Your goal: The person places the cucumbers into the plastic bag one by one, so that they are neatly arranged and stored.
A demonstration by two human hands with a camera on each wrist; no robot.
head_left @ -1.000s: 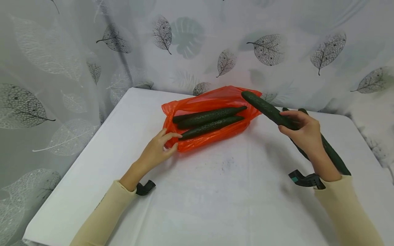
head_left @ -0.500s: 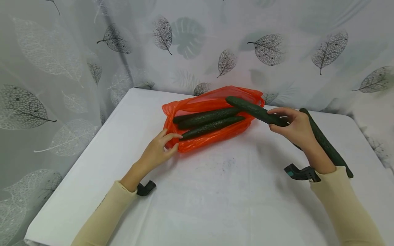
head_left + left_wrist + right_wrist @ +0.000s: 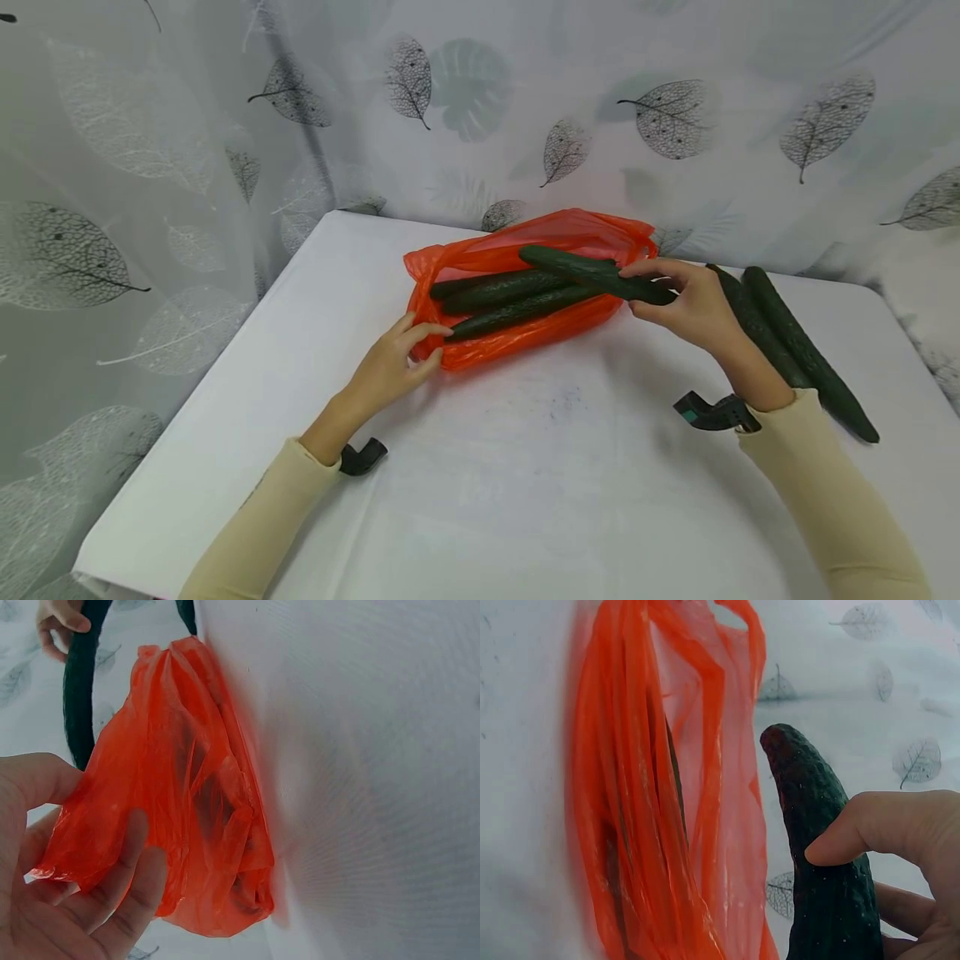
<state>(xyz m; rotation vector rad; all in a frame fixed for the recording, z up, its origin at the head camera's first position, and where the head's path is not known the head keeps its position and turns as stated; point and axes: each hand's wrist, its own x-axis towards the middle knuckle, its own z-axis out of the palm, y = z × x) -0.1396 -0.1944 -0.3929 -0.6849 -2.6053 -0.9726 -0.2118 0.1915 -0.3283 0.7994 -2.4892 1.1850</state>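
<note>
A long, dark-green, bumpy-skinned cucumber (image 3: 573, 265) hangs near the middle of the frame, its left stretch over the mouth of a crumpled, orange-red plastic bag (image 3: 528, 340). The person's right hand (image 3: 690, 304) grips it near its right end, thumb and fingers clamped on it, so most of its length reaches leftward from the grip, the far tip pointing to the upper left. From where I stand, that long axis slants down to the right, while three dark-green cucumbers (image 3: 495, 292) visible inside the bag rise to the right; the held one crosses above them, and I can't tell whether it touches. The right hand, at the bag's right end, is the nearer to it; the left hand (image 3: 386, 367) is at the bag's left end, thumb and fingers curled round the edge of the plastic, apart from that tip. Toward the right of the frame, two loose dark-green cucumbers (image 3: 817, 362) lie side by side on the white-covered table (image 3: 510, 500), partly behind the right forearm in its cream sleeve (image 3: 840, 500). A pale, leaf-printed curtain (image 3: 495, 183) fills the upper frame.
</note>
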